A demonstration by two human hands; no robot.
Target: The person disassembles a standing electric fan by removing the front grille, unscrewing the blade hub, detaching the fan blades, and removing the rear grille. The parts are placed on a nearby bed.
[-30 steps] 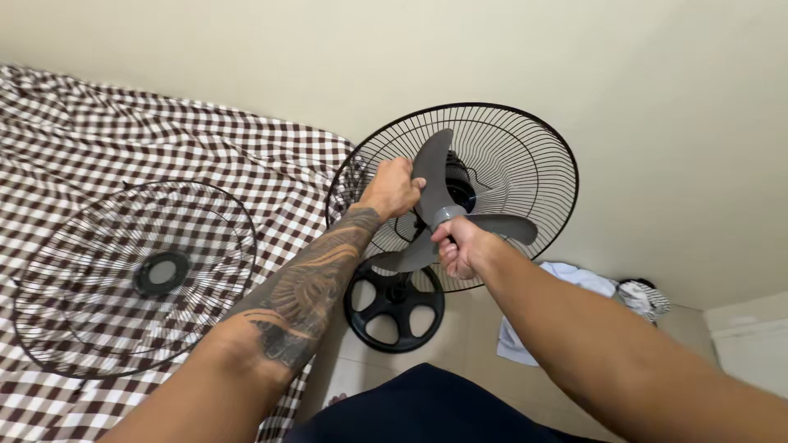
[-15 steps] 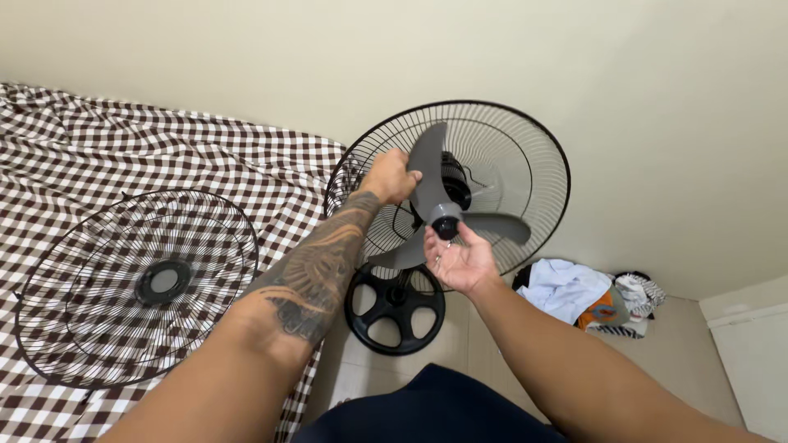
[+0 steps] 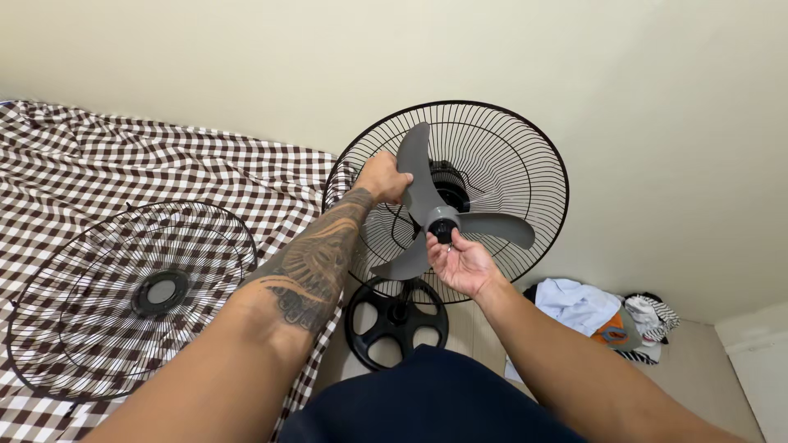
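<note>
Left hand (image 3: 384, 176) is gripping the upper blade of the grey fan blade (image 3: 427, 205), fingers curled over its edge. Right hand (image 3: 460, 261) is sitting palm up just under the blade's hub, fingertips (image 3: 435, 243) pinching the black hub cap (image 3: 444, 229). Blade is sitting in front of the rear fan guard (image 3: 525, 164) on the black fan base (image 3: 397, 321). Front fan guard (image 3: 123, 299) is lying flat on the checkered bed sheet (image 3: 164, 172), well apart; clothes pile (image 3: 599, 316) is lying on the floor by the wall
</note>
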